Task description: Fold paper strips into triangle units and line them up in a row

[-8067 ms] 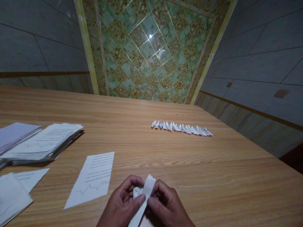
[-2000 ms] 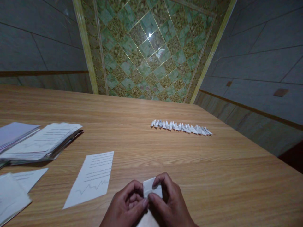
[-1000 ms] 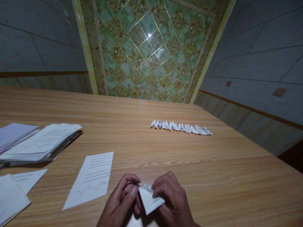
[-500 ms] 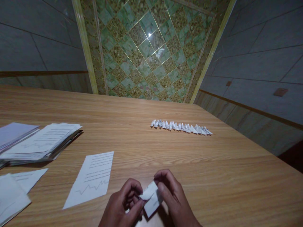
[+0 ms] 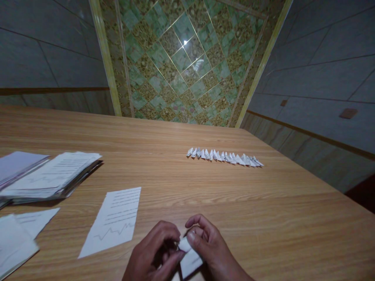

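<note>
Low at the near edge of the worktop (image 5: 263, 218), the left hand (image 5: 152, 257) and right hand (image 5: 209, 249) both pinch a small folded paper (image 5: 189, 260). Left lies a printed sheet (image 5: 114, 220); farther off, a row of folded pieces (image 5: 224, 157).

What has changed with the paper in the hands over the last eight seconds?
The paper piece went from a tall strip standing between the hands to a small folded wad, held lower and nearer the body. The left hand and right hand kept hold throughout, only shifting their pinch. The row of folded pieces, the printed sheet and the paper stack have not moved.
</note>
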A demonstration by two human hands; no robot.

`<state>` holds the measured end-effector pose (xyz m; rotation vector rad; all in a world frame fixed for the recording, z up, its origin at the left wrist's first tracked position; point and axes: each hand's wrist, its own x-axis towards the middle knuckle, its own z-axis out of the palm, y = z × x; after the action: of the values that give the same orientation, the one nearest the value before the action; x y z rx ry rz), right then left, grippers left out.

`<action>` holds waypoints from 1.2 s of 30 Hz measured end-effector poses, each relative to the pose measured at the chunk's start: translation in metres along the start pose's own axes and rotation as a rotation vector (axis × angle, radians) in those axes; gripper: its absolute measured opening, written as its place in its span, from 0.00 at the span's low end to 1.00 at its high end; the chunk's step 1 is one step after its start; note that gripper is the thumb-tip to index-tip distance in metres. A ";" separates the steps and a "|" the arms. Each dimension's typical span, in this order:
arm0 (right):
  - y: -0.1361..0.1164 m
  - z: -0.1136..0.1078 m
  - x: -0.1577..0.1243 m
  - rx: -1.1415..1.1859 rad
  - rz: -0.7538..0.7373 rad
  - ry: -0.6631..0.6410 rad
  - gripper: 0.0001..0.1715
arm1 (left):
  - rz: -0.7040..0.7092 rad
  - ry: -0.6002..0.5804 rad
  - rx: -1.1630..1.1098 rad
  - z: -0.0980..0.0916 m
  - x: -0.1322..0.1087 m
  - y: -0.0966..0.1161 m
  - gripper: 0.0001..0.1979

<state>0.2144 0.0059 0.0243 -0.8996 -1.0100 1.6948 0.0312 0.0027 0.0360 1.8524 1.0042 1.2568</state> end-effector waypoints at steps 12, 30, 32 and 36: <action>-0.006 0.004 -0.004 0.042 0.022 -0.041 0.29 | 0.067 0.006 0.061 -0.004 0.003 0.006 0.07; -0.003 0.004 -0.003 0.048 0.012 -0.077 0.30 | -0.036 -0.048 0.005 -0.012 0.006 0.002 0.06; -0.003 0.004 -0.003 0.050 -0.002 -0.067 0.30 | -0.028 -0.079 -0.030 -0.013 0.006 0.002 0.07; -0.005 0.005 -0.004 -0.057 -0.036 -0.048 0.29 | -0.041 -0.079 -0.068 -0.013 0.005 0.000 0.07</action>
<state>0.2130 0.0022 0.0307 -0.8763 -1.1049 1.6715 0.0205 0.0085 0.0424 1.8061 0.9419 1.1704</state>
